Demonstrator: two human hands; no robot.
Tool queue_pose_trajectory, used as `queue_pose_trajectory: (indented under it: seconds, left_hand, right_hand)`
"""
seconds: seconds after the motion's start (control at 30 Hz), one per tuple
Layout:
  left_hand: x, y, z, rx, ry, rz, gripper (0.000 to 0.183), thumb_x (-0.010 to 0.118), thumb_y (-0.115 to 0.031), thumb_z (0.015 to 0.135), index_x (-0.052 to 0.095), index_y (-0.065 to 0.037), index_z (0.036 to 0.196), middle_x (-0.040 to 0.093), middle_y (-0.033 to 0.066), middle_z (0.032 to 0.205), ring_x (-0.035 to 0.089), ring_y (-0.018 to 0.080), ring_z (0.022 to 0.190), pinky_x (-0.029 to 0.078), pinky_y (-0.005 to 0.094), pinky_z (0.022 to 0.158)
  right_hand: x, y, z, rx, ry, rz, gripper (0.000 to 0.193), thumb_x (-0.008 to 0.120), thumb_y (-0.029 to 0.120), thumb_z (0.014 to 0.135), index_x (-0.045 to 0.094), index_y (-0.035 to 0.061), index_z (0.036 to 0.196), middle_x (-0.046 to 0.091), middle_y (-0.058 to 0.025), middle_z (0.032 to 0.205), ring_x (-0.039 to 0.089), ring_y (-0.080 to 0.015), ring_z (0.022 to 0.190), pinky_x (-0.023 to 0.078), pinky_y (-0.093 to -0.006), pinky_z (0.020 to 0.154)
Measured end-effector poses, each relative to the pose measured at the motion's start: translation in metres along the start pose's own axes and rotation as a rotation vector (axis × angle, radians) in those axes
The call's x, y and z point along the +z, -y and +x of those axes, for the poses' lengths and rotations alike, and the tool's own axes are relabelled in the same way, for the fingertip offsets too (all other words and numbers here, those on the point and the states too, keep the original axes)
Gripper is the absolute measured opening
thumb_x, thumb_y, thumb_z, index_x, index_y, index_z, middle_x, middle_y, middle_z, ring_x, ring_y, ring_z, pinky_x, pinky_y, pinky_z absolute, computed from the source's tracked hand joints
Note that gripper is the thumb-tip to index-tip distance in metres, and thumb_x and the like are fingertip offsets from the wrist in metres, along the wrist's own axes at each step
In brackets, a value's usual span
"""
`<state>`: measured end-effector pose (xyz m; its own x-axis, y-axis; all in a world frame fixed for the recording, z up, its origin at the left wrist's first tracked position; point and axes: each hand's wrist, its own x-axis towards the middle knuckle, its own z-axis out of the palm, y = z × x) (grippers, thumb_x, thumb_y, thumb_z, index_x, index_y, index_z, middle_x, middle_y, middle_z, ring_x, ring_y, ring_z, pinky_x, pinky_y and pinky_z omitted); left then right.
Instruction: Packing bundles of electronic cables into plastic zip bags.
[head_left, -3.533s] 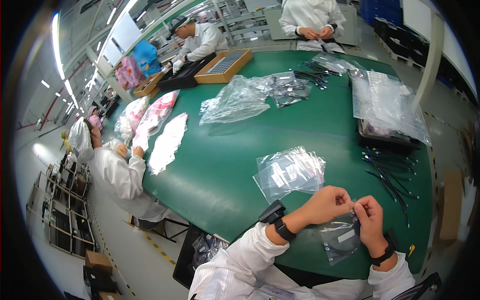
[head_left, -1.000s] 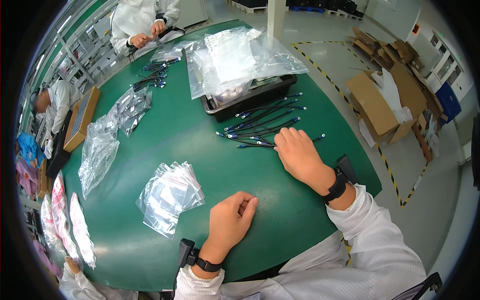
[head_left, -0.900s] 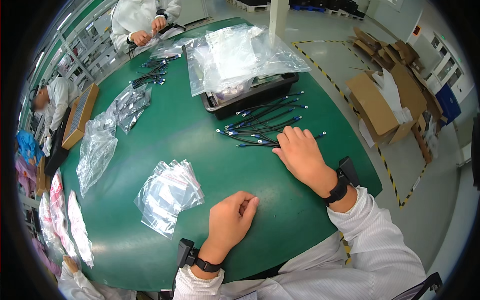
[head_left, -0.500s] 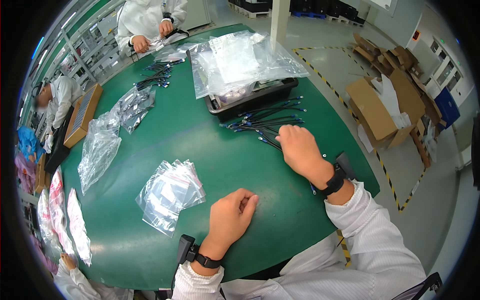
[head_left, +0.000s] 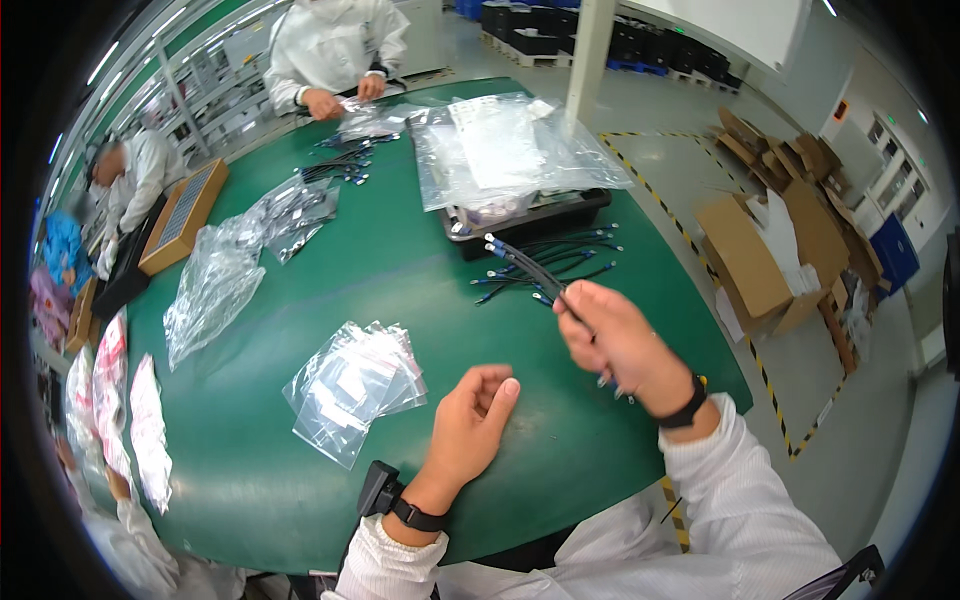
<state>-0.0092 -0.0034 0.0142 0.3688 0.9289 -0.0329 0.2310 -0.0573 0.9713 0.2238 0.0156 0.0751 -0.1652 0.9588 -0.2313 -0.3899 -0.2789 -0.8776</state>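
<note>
A few black cables (head_left: 527,267) with blue sleeves and metal ring terminals are gripped in my right hand (head_left: 622,345). Their far ends point up and left over the table, and more blue ends show below the hand. Loose cables (head_left: 575,253) of the same kind lie just beyond it. My left hand (head_left: 468,428) hovers at or rests on the near part of the green table (head_left: 300,500); its fingers are loosely curled, the thumb stands apart, and nothing shows in it. Left of that hand lies a fanned pile of clear zip bags (head_left: 355,390).
Beyond the loose cables stands a black bin (head_left: 590,205) topped with large clear bags (head_left: 500,145). Crumpled plastic (head_left: 215,290) and another cable pile (head_left: 345,165) lie farther left. A person (head_left: 335,50) works across the table. Cardboard boxes (head_left: 745,245) stand on the floor at right.
My right hand has lifted several cables off the pile and drawn them nearer, their ends now raised. My left thumb has parted from its fingers. The whole view has shifted slightly.
</note>
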Motion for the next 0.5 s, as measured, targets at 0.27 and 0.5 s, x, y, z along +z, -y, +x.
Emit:
queue_pose_trajectory:
  seconds: [0.27,0.5]
  left_hand:
    - [0.001,-0.009,0.001,0.085,-0.083,-0.589,0.041,0.035,-0.032,0.115,0.05,0.002,0.134,0.068,0.0146,0.121,0.063,0.0119,0.094,0.053,0.0288,0.085]
    - [-0.005,-0.015,0.004,0.028,-0.282,-0.869,0.047,0.029,-0.039,0.115,0.052,0.0,0.13,0.07,0.0147,0.109,0.065,0.0181,0.082,0.056,0.033,0.072]
  right_hand:
    - [0.075,-0.094,-0.012,-0.405,0.083,-0.582,0.018,0.042,0.016,0.112,0.052,0.0038,0.12,0.057,-0.0031,0.079,0.054,-0.0112,0.065,0.044,-0.0285,0.059]
    - [0.069,-0.101,-0.019,-0.34,0.234,-0.549,0.019,0.047,0.014,0.11,0.055,0.0001,0.118,0.063,-0.0097,0.081,0.061,-0.0192,0.067,0.047,-0.0322,0.063]
